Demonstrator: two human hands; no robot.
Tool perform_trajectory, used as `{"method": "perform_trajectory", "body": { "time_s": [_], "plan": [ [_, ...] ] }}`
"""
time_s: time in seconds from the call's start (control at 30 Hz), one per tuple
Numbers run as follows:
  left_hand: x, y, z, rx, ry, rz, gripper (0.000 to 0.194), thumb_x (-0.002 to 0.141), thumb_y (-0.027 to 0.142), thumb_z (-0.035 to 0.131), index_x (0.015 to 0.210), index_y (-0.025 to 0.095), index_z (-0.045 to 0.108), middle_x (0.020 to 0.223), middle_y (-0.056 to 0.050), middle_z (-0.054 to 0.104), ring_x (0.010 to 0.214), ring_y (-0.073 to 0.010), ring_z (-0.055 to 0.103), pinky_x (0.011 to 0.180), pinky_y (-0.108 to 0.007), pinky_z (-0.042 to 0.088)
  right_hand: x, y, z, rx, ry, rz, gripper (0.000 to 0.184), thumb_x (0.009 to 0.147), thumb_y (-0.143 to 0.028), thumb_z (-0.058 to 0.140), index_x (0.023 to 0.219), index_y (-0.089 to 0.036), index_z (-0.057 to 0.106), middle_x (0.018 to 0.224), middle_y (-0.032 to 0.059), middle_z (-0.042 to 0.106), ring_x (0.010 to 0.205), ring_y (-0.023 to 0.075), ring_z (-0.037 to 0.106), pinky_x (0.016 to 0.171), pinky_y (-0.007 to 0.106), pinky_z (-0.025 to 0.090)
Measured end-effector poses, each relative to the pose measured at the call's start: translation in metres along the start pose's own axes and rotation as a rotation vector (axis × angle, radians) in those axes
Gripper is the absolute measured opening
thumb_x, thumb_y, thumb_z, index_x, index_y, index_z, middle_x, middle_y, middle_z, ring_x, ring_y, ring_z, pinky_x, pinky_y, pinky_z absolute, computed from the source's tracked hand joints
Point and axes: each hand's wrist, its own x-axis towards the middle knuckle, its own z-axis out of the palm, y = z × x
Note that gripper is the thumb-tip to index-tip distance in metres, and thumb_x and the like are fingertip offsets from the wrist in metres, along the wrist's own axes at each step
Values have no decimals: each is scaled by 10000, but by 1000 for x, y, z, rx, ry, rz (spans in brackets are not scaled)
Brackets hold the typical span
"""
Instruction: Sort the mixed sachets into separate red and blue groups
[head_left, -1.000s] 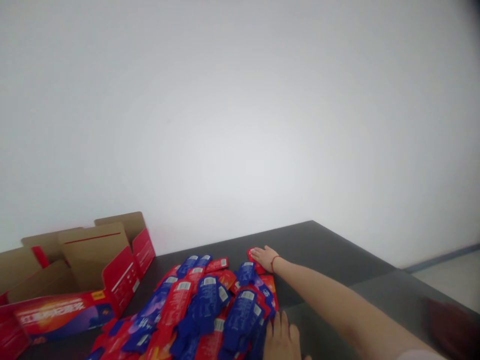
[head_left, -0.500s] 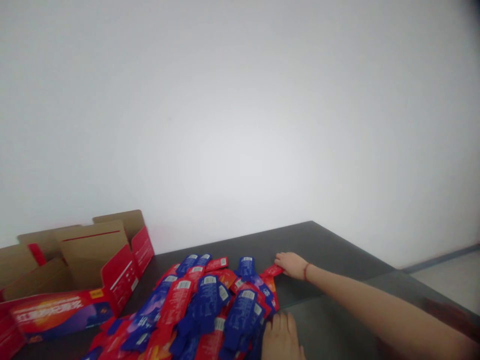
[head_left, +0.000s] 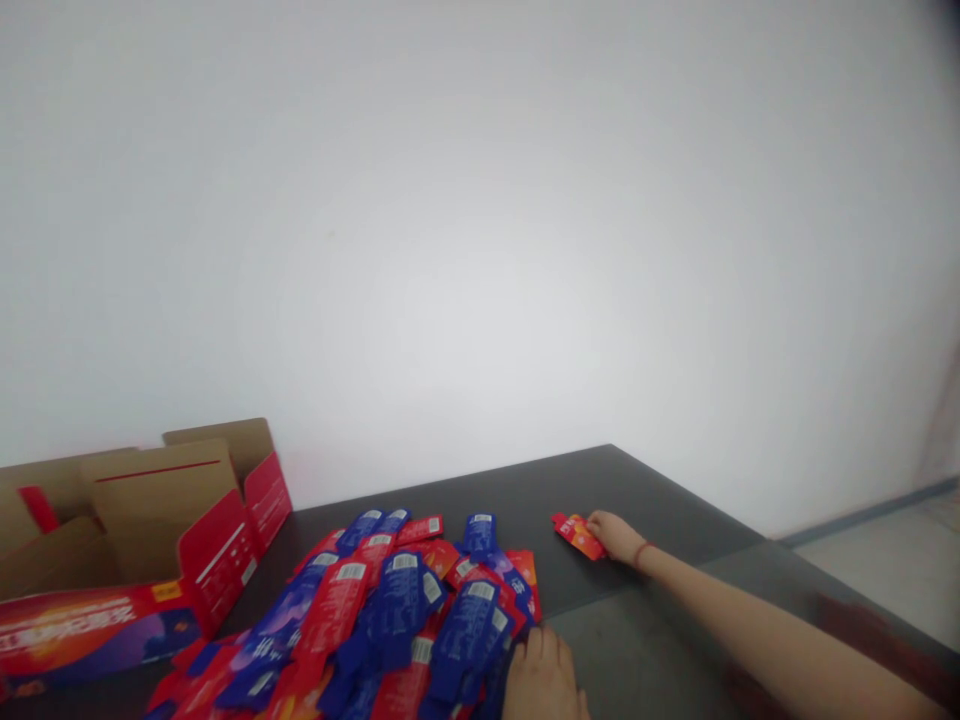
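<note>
My right hand (head_left: 616,538) pinches one end of a small red and orange packet (head_left: 577,535), its printed side facing up, over the dark table to the right of the pile. At the bottom of the view my left hand (head_left: 544,676) rests palm down with its fingers lying flat, against the right edge of the pile. That pile is a loose heap of red packets (head_left: 335,607) and blue packets (head_left: 463,630), many showing white barcode labels. What lies under the left palm is hidden.
On the left stand open red cardboard boxes (head_left: 214,560) with brown insides and raised flaps. The dark table (head_left: 517,480) runs back to a white wall (head_left: 480,250). A grey surface (head_left: 637,640) lies under my right forearm, and the table's right edge slants towards the floor.
My right hand has drawn a red packet away from the pile to the right, and its printed face now shows. My left hand stays beside the pile; the view has shifted slightly right.
</note>
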Motion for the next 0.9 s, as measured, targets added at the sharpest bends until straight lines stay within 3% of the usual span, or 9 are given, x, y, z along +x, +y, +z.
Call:
{"method": "perform_trajectory", "body": {
  "time_s": [0.13, 0.27, 0.47, 0.57, 0.73, 0.83, 0.9],
  "plan": [
    [-2, 1, -2, -6, -21, -3, 494, 795, 298, 500, 1236, 80, 551, 1291, -185, 518, 1148, -331, 455, 932, -468, 408, -7, -4, 9, -117, 13, -80, 276, 891, -161, 424, 1106, -111, 590, 978, 173, 690, 958, 257, 646, 823, 337, 441],
    [-6, 4, -10, -22, -44, -18, 506, 814, 281, 493, 1271, 66, 522, 1323, -186, 495, 1183, -324, 434, 973, -464, 382, -26, -8, 13, -112, -15, -209, 373, 894, -177, 400, 1243, -154, 527, 1097, 131, 677, 1045, 228, 620, 892, 320, 427],
    [-17, 10, -30, 3, 11, 4, 385, 834, 211, 442, 1170, 101, 596, 1208, -150, 572, 1119, -307, 486, 964, -472, 387, -74, 5, 1, 104, -59, -397, 392, 874, -233, 367, 1196, -185, 586, 1162, 82, 663, 1067, 214, 604, 949, 343, 435],
    [-22, 22, -30, -95, 92, 66, 434, 837, 161, 402, 1245, 128, 547, 1338, -118, 497, 1237, -277, 420, 1055, -442, 313, -103, 14, -5, 101, -96, -419, 390, 866, -225, 378, 1187, -207, 598, 1172, 69, 658, 1058, 216, 608, 943, 346, 446],
    [-27, 45, -14, -264, 27, 193, 589, 875, 344, 440, 1417, 129, 354, 1503, -88, 296, 1374, -252, 250, 1136, -401, 209, -142, 12, -9, -231, -28, -449, 370, 879, -190, 403, 1184, -218, 611, 1005, 91, 683, 924, 223, 638, 841, 341, 491],
    [-25, 49, -7, -272, 20, 236, 627, 891, 439, 429, 1437, 152, 318, 1518, -68, 262, 1393, -241, 206, 1148, -414, 183, -156, 12, 0, -247, 73, -549, 375, 903, -201, 393, 1227, -190, 581, 1175, 123, 611, 1090, 232, 563, 955, 380, 451],
    [-21, 48, -7, -259, 32, 262, 633, 893, 479, 425, 1431, 158, 332, 1509, -70, 285, 1389, -243, 216, 1150, -427, 171, -157, 15, 8, -174, 67, -612, 438, 913, -211, 376, 1331, -148, 489, 1354, 141, 499, 1253, 234, 445, 1064, 400, 365]
  ]
}}
